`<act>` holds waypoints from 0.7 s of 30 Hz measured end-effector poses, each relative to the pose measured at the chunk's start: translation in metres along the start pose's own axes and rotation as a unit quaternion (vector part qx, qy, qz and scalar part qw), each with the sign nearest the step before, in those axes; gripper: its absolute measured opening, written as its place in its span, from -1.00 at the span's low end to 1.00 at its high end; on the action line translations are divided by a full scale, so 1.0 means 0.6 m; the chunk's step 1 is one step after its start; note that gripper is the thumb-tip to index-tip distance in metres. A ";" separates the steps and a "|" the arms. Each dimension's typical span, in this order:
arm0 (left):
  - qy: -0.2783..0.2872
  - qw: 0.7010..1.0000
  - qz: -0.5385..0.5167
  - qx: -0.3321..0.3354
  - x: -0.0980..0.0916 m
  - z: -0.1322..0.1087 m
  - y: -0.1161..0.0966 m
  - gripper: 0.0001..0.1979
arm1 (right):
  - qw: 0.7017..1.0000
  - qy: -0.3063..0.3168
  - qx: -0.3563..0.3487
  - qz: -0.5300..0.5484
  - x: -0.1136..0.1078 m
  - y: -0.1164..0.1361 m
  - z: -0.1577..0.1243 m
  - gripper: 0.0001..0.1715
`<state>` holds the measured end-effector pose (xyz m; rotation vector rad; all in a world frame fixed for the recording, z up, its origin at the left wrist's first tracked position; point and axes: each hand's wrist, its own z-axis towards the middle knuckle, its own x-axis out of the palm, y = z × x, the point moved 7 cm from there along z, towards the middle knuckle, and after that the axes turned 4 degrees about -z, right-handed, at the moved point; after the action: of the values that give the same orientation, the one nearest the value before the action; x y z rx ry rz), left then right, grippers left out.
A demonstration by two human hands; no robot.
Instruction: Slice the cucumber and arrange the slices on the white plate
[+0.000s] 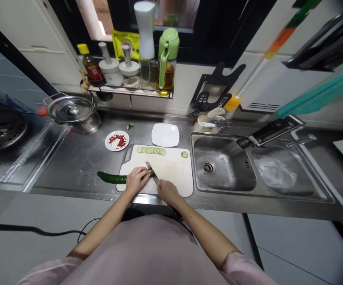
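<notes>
A long green cucumber (pixel 112 177) lies across the left part of the white cutting board (pixel 174 176), its far end sticking out over the metal counter. My left hand (pixel 136 180) is closed over the cucumber close to its right end. In my right hand (pixel 168 192) is a knife (pixel 155 176), its blade slanting up and left across the cucumber's right end beside my left fingers. A row of overlapping cucumber slices (pixel 151 151) lies along the board's back edge. More slices (pixel 184 154) sit together at the back right corner.
Behind the board is a white square plate (pixel 165 135). A round plate (pixel 117 134) with chopped red pieces and a cucumber scrap (pixel 129 126) are to its left. A lidded pot (pixel 84 118) stands back left. On the right is a sink (pixel 224 182) with a faucet (pixel 272 130). Bottles (pixel 167 59) line a shelf.
</notes>
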<state>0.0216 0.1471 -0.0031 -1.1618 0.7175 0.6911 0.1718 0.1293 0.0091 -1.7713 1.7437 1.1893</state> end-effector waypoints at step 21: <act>0.007 0.999 -0.012 -0.030 -0.002 0.000 0.000 -0.76 | 1.000 -0.025 0.002 0.008 0.006 0.011 0.053 -0.62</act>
<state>0.0206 0.1470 -0.0021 -1.2294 0.6983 0.6885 0.1557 0.1503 -0.0098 -1.7133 1.7347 1.2257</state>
